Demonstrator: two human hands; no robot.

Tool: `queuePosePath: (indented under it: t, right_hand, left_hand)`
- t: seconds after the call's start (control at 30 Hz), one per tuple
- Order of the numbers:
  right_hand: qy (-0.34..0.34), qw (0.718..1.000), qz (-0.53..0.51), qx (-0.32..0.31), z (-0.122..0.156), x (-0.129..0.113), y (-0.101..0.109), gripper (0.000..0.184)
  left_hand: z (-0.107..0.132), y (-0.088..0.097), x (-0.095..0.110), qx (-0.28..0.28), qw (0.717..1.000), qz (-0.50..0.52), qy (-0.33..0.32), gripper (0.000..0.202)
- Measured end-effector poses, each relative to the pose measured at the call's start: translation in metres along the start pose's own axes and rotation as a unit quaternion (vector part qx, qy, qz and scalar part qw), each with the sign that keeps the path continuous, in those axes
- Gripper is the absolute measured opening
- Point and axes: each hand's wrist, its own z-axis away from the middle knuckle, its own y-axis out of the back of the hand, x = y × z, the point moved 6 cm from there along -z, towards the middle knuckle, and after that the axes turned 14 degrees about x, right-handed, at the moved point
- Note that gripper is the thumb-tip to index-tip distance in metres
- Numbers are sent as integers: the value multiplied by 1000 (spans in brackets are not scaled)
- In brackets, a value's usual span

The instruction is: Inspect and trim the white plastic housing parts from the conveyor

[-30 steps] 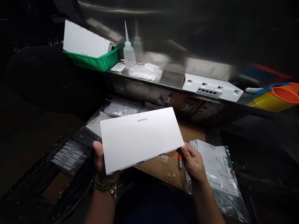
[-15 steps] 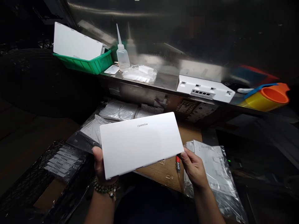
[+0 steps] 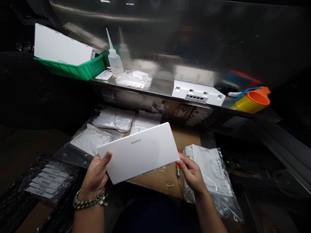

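I hold a flat white router cover (image 3: 139, 152) with a grey logo in both hands above a cardboard sheet (image 3: 167, 174). My left hand (image 3: 96, 176), with a bead bracelet on the wrist, grips its near-left corner, thumb on top. My right hand (image 3: 190, 171) pinches its right end. The cover is tilted, with its far edge higher. A red-handled tool (image 3: 178, 168) lies on the cardboard just beside my right hand.
Bagged white parts (image 3: 211, 174) lie at the right and more bagged plates (image 3: 114, 119) beyond the cover. On the steel shelf stand a green bin (image 3: 80, 69) holding a white cover, a squeeze bottle (image 3: 114, 60), a white router base (image 3: 198, 94) and an orange-yellow container (image 3: 254, 100). A black crate (image 3: 14, 200) is at the left.
The cover has dropped lower and tilted flatter. My left hand has shifted from under the corner to grip it with the back of the hand showing. The view has swung a little to the right.
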Motion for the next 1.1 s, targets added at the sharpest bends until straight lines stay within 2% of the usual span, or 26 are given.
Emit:
queuePosePath:
  t: [0.07, 0.1, 0.23, 0.33, 0.4, 0.53, 0.67, 0.77, 0.93, 1.0, 1.1]
  right_hand:
    - [22, 1000, 15, -16, -4, -2, 0, 34]
    - [21, 1000, 16, -16, -6, -3, 1, 36]
    - [7, 1000, -22, 14, -17, -13, 6, 50]
    - [29, 999, -20, 11, -24, -25, 5, 37]
    - [39, 999, -10, 15, -26, -30, 4, 28]
    - [46, 999, 0, 21, -26, -29, 2, 20]
    - [36, 999, 0, 10, -24, -22, -1, 17]
    - [32, 999, -1, 4, -23, -15, -1, 17]
    - [21, 1000, 3, 12, -20, -5, -1, 18]
    - [10, 1000, -6, 14, -18, 0, -2, 20]
    - [-1, 1000, -19, 11, -16, 7, -3, 23]
  left_hand:
    - [0, 4, 7, 29, 997, -49, -57, 51]
    - [2, 5, 10, 23, 994, -65, -90, 44]
    - [20, -7, 20, -76, 961, -153, -216, 24]
    - [33, -20, 24, -136, 935, -192, -264, 16]
    - [34, -22, 23, -135, 944, -177, -244, 15]
    - [27, -12, 18, -90, 978, -115, -147, 25]
    - [24, -5, 15, -65, 990, -71, -102, 28]
    - [28, -11, 17, -87, 982, -107, -126, 23]
    - [39, -29, 25, -159, 943, -200, -213, 12]
    - [40, -30, 26, -168, 941, -205, -211, 13]
    - [37, -27, 24, -160, 952, -195, -175, 15]
